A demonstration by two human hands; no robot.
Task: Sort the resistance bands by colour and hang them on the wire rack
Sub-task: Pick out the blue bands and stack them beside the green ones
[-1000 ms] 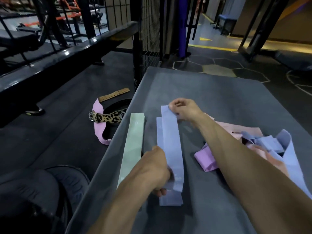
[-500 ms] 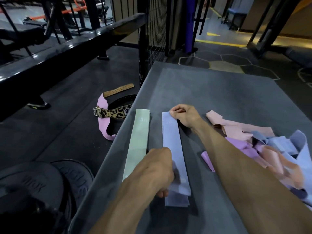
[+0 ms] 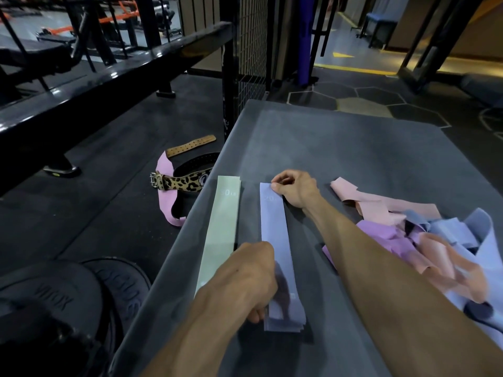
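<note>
On the grey felt-like table (image 3: 340, 148), flat lavender band (image 3: 275, 235) (stacked) — both hands pinching.

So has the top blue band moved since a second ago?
Yes. The blue band has come down flat onto its stack, squared up beside the green band.

Left hand (image 3: 246, 278): bare, no glove, ring or band to be seen on the visible back and knuckles.
Right hand (image 3: 295, 187): bare, no glove or ring visible.
Left forearm (image 3: 190, 338): bare from the wrist to the lower edge of the view; no sleeve, watch or strap shows.
Right forearm (image 3: 381, 273): bare along its whole visible length; no sleeve, watch or bracelet shows.
Clothing: none in view on either arm.
</note>
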